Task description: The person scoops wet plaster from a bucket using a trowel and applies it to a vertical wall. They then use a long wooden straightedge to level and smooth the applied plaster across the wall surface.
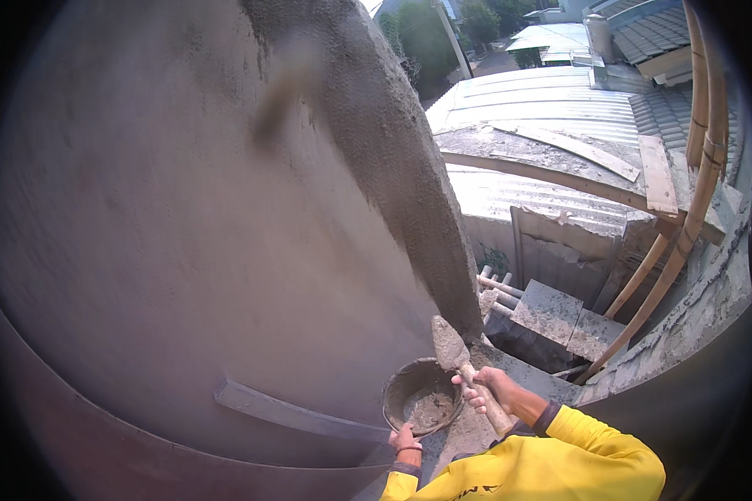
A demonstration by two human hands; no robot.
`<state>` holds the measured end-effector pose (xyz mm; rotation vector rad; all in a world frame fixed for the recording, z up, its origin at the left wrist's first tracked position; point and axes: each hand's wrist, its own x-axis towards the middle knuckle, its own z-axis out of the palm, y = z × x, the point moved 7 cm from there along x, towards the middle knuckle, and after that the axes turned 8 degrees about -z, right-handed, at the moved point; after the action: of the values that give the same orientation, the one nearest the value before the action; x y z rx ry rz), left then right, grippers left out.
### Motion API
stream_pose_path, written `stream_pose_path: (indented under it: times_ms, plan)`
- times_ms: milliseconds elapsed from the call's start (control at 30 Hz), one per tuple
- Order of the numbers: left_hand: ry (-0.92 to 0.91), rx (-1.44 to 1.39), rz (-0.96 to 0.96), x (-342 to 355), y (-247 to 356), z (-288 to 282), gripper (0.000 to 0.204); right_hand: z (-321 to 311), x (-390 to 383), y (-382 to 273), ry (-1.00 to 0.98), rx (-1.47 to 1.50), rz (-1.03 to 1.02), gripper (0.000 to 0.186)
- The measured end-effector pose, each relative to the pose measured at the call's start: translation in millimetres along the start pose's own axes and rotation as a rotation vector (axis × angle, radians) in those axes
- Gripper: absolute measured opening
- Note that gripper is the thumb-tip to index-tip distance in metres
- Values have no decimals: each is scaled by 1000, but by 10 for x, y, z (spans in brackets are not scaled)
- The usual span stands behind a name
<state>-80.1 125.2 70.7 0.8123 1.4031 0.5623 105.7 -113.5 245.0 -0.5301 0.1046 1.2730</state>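
A round dark bucket with some grey mortar inside sits low in view against the plastered wall. My left hand grips the bucket's near rim. My right hand is closed round the wooden handle of a trowel, whose mortar-coated blade is raised over the bucket's far right side, pointing up toward the wall edge. A darker, rougher band of plaster runs down the wall's right edge, ending just beyond the trowel.
A long narrow strip lies along the wall's base. To the right, bent bamboo poles stand beside a rough ledge. Below are grey boards, pipes, a mortar-spattered beam with planks and corrugated roofs.
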Motion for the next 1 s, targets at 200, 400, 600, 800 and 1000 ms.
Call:
stream_pose_path:
  times_ms: [200,400,600,800,1000]
  plan:
    - [179,156,22,399,-173,-867,40,934,-553,-1765,64,-123,-1136,55]
    - [435,64,44,524,-628,-1893,39,1757,-977,-3475,288,-322,-2102,61]
    - [519,-84,-12,166,-753,-2164,39,2575,-523,-4367,959,-912,-2328,76]
    - [297,140,53,63,-537,-1623,39,921,291,-2489,299,-2233,-573,57]
    - [85,619,278,-46,-270,-969,35,-877,94,93,170,-2085,-76,39]
